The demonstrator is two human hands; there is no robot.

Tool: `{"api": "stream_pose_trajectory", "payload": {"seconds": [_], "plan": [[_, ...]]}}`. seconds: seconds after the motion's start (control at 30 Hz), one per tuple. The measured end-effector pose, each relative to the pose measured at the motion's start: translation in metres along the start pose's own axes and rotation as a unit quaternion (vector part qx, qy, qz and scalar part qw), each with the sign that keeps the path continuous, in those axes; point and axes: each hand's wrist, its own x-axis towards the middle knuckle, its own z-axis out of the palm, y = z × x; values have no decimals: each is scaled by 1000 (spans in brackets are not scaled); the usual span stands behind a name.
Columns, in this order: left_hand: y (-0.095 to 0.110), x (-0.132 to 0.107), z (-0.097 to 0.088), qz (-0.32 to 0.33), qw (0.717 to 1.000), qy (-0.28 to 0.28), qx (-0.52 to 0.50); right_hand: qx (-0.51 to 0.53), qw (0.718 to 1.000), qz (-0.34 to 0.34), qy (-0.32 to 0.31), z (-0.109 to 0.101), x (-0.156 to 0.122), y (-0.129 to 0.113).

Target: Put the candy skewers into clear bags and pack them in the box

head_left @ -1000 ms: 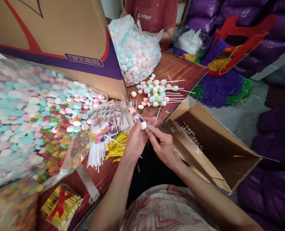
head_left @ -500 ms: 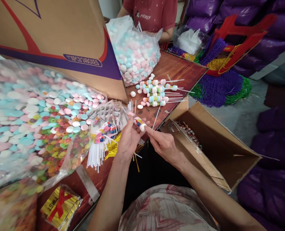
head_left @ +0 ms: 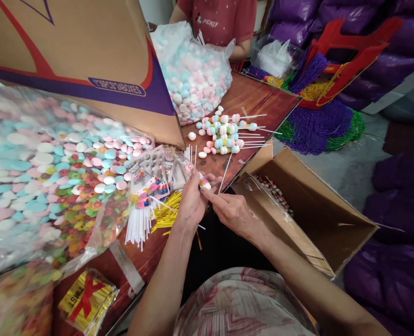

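Note:
My left hand (head_left: pixel 192 200) is closed around a candy skewer (head_left: pixel 205 185) in a small printed plastic sleeve, mostly hidden by the fingers. My right hand (head_left: pixel 229 210) reaches in from the right, its closed fingertips pressed at the white lower end of that skewer. Just left of my hands lie a fanned pile of printed plastic sleeves (head_left: pixel 150 184), a bundle of white sticks (head_left: pixel 138 226) and gold twist ties (head_left: pixel 168 210). Beyond them, several candy skewers (head_left: pixel 224 135) lie stacked on the brown table (head_left: pixel 259 95), with a few loose white candies nearby.
A large bag of pastel candies and fruit rings (head_left: pixel 21 186) covers the left side. Behind stand a tall carton (head_left: pixel 87 51) and another candy bag (head_left: pixel 199 74), with a person in a red shirt (head_left: pixel 224 21). An open carton (head_left: pixel 312 224) sits at the right, below the table edge.
My left hand has turned and shifted slightly right, hiding more of the skewer. My right hand has moved a little left and down with it.

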Motion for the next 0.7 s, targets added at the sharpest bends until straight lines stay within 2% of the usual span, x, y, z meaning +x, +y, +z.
{"api": "stream_pose_trajectory", "payload": {"seconds": [0.13,0.2,0.27,0.4,0.6,0.7], "plan": [[0,0,0,3,999,-26,-43,102,989,90,57,-1,2,-4],[0,0,1,10,998,-25,-62,125,978,137,97,0,2,-8],[0,0,3,15,997,-18,-68,136,972,154,112,1,2,-12],[-1,-3,6,15,998,-12,-58,152,973,136,110,3,2,-15],[-2,-5,5,10,1000,-8,-22,117,988,95,21,-1,0,-8],[-4,-3,1,8,999,-27,-19,78,994,70,3,-1,0,-3]]}}
